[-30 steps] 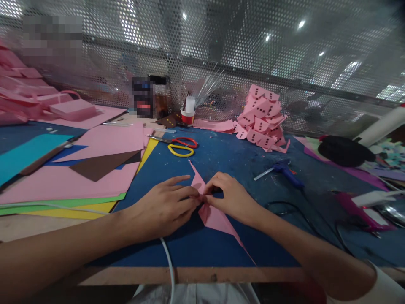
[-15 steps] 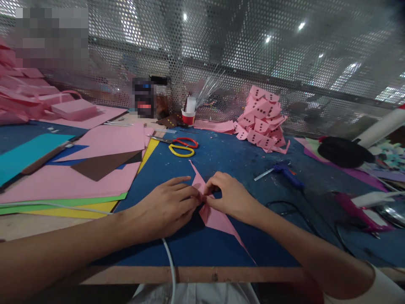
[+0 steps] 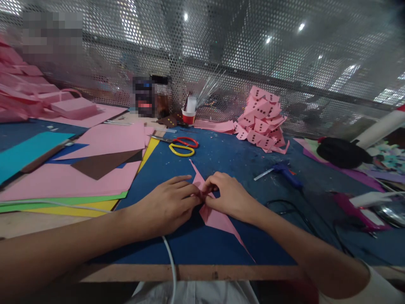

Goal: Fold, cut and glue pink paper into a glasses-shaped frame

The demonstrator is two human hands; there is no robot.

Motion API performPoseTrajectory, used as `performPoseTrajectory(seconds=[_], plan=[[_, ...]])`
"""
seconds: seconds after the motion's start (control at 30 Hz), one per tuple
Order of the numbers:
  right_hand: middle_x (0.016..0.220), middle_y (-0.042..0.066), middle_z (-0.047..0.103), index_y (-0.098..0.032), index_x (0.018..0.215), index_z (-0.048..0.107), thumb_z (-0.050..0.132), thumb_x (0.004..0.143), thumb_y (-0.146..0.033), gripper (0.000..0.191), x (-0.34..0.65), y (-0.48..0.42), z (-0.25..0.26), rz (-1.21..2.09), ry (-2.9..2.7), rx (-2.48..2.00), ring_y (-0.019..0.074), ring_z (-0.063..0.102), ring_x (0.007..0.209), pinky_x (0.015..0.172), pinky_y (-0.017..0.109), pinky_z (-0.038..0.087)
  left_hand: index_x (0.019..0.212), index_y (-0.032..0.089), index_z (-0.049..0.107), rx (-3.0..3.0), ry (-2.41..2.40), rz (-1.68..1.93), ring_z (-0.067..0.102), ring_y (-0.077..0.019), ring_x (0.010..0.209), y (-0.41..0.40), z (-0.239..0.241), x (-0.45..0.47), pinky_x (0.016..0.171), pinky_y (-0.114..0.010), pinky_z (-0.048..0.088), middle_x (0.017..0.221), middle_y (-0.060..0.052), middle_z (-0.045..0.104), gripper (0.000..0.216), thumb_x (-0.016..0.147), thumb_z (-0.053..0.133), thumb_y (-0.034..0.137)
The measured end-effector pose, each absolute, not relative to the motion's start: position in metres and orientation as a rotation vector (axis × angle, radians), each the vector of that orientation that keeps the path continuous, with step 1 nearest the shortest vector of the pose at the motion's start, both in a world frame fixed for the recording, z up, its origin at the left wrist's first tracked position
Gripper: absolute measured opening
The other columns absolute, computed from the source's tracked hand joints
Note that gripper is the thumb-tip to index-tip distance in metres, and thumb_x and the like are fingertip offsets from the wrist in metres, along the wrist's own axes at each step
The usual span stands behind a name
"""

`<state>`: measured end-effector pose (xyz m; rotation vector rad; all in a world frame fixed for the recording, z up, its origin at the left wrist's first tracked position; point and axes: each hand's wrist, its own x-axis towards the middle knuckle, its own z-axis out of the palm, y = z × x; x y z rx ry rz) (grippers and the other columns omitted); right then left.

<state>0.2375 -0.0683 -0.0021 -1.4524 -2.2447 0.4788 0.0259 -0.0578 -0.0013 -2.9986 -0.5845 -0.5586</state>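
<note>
A long, pointed piece of pink paper (image 3: 218, 221) lies slantwise on the blue table mat, with a crease near its middle. My left hand (image 3: 169, 202) comes in from the left, its fingertips pinched on the paper's middle. From the right, my right hand (image 3: 229, 196) pinches the same spot, thumb and forefinger curled together. The fingertips of both hands meet there and hide part of the crease. Beyond the hands rest scissors (image 3: 183, 146) with one red and one yellow handle loop.
A blue glue gun (image 3: 287, 175) with its cord lies to the right. Coloured paper sheets (image 3: 104, 181) cover the left side. At the back stand a pile of folded pink pieces with dark dots (image 3: 262, 120) and a red-and-white cup (image 3: 189, 117). A white cable (image 3: 170, 257) crosses the front edge.
Both hands stay at the paper's middle; the right fingers have shifted very slightly. The paper lies in the same place.
</note>
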Motion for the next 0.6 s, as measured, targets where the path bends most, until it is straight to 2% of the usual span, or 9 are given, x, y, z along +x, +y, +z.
performPoseTrajectory(seconds=[0.33,0.6], plan=[[0.089,0.0,0.062,-0.024,0.082,0.066,0.065,0.07,-0.017,0.014,0.2348,-0.0713,0.0001,0.483,-2.213,-1.467,0.0177,0.054,0.086,0.074,0.031,0.038,0.104,0.019,0.066,-3.01,-0.501,-0.524,0.063,-0.0178,0.099,-0.0552,-0.0011,0.0203,0.11,-0.045,0.037,0.103,-0.005,0.069,0.029,0.087,0.044,0.009],[0.088,0.0,0.063,-0.024,0.082,0.066,0.065,0.071,-0.017,0.014,0.2353,-0.0705,0.0,0.505,-2.208,-1.463,0.0177,0.054,0.087,0.074,0.031,0.038,0.099,0.017,0.066,-2.999,-0.412,-0.546,0.065,-0.0167,0.097,-0.054,0.0012,0.0189,0.11,-0.043,0.037,0.102,-0.005,0.071,0.027,0.089,0.042,0.009]])
